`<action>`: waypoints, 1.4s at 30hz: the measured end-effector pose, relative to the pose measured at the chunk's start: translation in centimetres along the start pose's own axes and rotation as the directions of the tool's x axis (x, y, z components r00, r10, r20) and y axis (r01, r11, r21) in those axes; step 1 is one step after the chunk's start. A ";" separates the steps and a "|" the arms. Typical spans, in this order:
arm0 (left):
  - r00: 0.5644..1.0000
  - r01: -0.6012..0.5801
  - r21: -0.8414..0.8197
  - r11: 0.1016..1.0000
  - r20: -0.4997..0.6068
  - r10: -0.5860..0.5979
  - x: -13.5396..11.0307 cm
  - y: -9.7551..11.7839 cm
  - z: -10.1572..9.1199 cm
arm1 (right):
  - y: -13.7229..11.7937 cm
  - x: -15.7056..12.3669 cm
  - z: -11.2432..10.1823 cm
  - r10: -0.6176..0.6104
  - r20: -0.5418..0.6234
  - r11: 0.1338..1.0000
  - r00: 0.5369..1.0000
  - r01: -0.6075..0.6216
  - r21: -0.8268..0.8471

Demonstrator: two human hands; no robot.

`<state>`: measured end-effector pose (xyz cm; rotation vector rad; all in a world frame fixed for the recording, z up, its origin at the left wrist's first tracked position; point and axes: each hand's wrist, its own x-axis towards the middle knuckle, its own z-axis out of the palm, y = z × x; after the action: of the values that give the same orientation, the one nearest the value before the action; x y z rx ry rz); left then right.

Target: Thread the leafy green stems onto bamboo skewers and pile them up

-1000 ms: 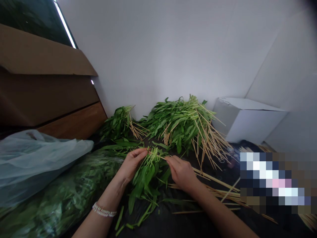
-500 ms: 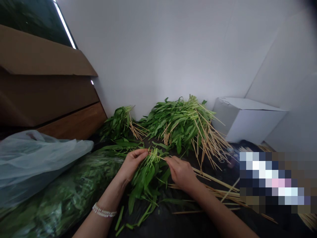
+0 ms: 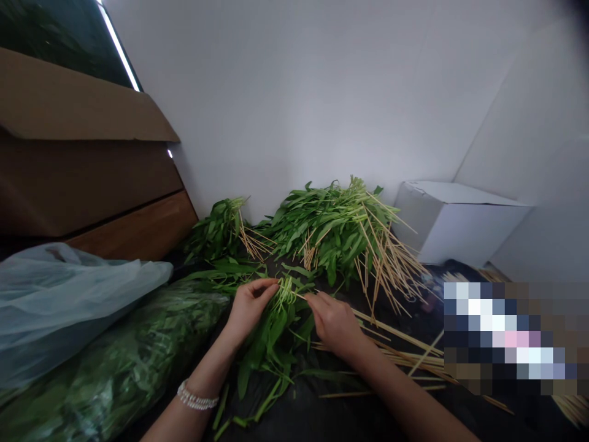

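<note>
My left hand (image 3: 248, 307) pinches the pale stem ends of a small bunch of leafy greens (image 3: 269, 341) that lies on the dark surface. My right hand (image 3: 335, 322) is closed on a thin bamboo skewer (image 3: 301, 296) whose tip meets the stems between the two hands. A bead bracelet (image 3: 197, 399) sits on my left wrist. Behind the hands lies a large pile of greens threaded on skewers (image 3: 340, 236), and a smaller pile (image 3: 221, 233) lies to its left.
A plastic bag full of greens (image 3: 105, 362) lies at the left, under a pale bag (image 3: 59, 301). A brown cardboard box (image 3: 83, 153) stands at the back left, a white box (image 3: 455, 221) at the back right. Loose skewers (image 3: 414, 356) lie at the right.
Both hands have shifted slightly up and left with the bunch. The grip on stems and skewer stays the same.
</note>
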<state>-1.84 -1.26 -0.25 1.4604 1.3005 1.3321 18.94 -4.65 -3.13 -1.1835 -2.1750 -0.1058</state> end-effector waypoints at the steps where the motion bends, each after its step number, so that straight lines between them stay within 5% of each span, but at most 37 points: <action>1: 1.000 -0.003 -0.008 1.000 0.003 0.003 -0.1 0.0 0.0 | 0.0 0.0 0.0 0.004 0.003 1.000 1.000 -0.004 0.000; 10: 0.980 0.196 -0.180 0.964 0.068 -0.187 -0.1 0.2 -0.4 | 0.1 -0.1 0.1 -0.012 -0.031 0.999 0.999 0.013 0.043; 33: 0.892 0.441 -0.393 0.807 0.294 -0.344 0.0 -1.4 -0.5 | 0.0 -0.3 0.5 -0.038 -0.026 0.994 0.999 0.041 0.099; 37: 0.906 0.419 -0.406 0.812 0.249 -0.343 0.1 -1.5 -0.3 | 0.0 -0.1 0.3 -0.023 -0.012 0.997 1.000 0.024 0.080; 42: 0.950 0.200 -0.264 0.944 0.286 -0.121 -0.6 -0.3 0.4 | -0.1 -0.1 0.2 -0.035 -0.025 0.996 0.999 0.037 0.085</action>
<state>-1.42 -1.72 -0.72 1.2492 0.9809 1.1191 18.77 -4.73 -3.30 -1.0906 -2.1587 -0.0416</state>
